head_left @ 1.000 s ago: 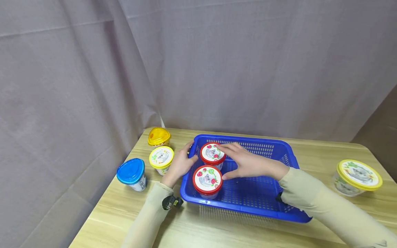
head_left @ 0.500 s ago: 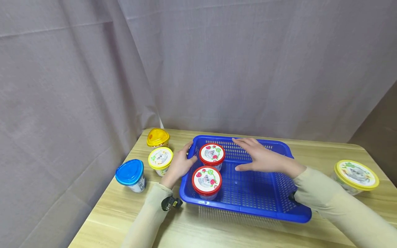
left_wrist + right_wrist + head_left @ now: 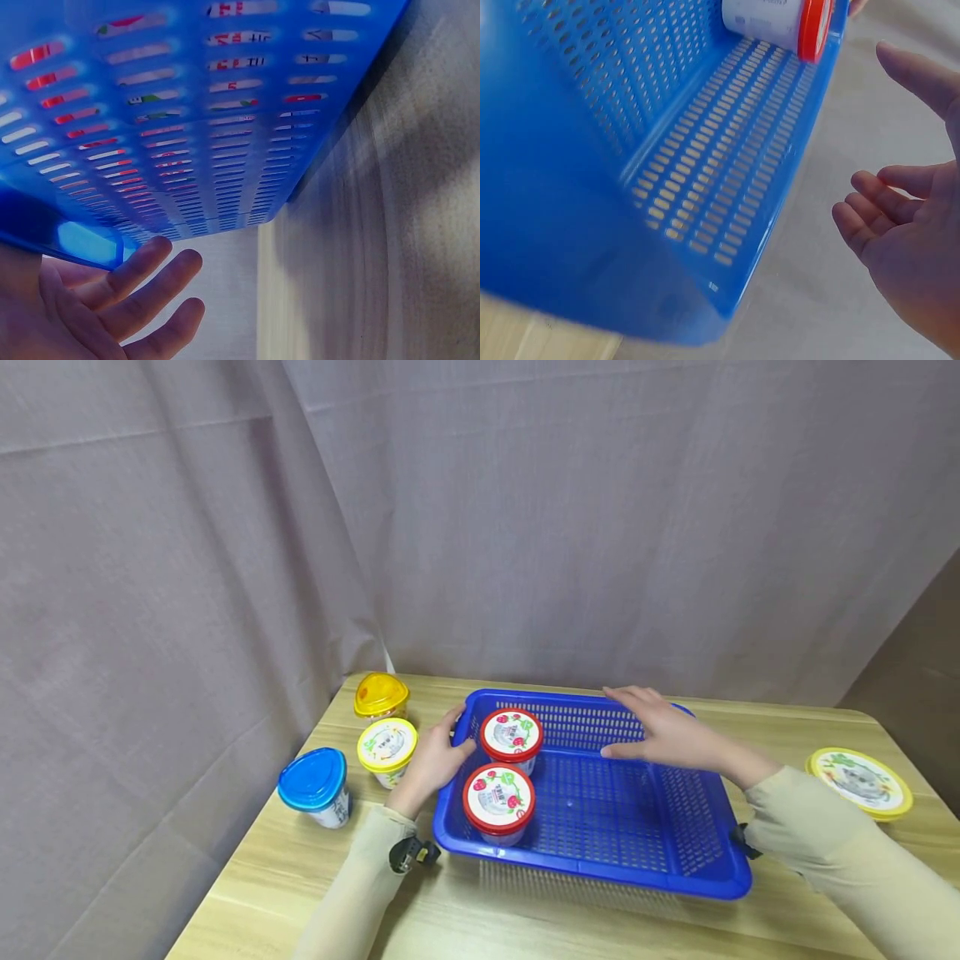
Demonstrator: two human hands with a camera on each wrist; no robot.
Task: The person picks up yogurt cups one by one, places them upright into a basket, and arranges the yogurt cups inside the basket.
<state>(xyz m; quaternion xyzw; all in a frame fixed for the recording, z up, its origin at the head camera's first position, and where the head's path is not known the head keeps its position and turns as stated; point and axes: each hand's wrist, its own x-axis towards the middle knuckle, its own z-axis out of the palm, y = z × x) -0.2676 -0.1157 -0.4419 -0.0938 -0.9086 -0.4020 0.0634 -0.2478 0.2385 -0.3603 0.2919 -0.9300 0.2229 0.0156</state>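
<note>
A blue plastic basket (image 3: 600,877) stands on the table. Inside its left end are two tubs with red lids, one front tub (image 3: 499,799) and one rear tub (image 3: 512,735), both upright. My left hand (image 3: 435,764) holds the basket's left rim, thumb over the inner side and fingers outside; in the left wrist view those fingers (image 3: 142,281) lie loosely bent under the rim. My right hand (image 3: 667,731) hovers over the basket's rear right part, thumb and fingers spread, nothing between them. The right wrist view shows the right palm (image 3: 922,240) above the basket rim.
Left of the basket stand a yellow-lidded round tub (image 3: 387,747), a cup with an orange-yellow lid (image 3: 381,695) and a blue-lidded cup (image 3: 313,781). Another yellow-lidded tub (image 3: 860,781) is at the far right, partly behind the right sleeve. A grey curtain (image 3: 562,527) hangs behind the table (image 3: 420,910).
My right hand has drawn away from the red-lidded tubs, moving right and slightly back over the basket. My left hand stays on the left rim.
</note>
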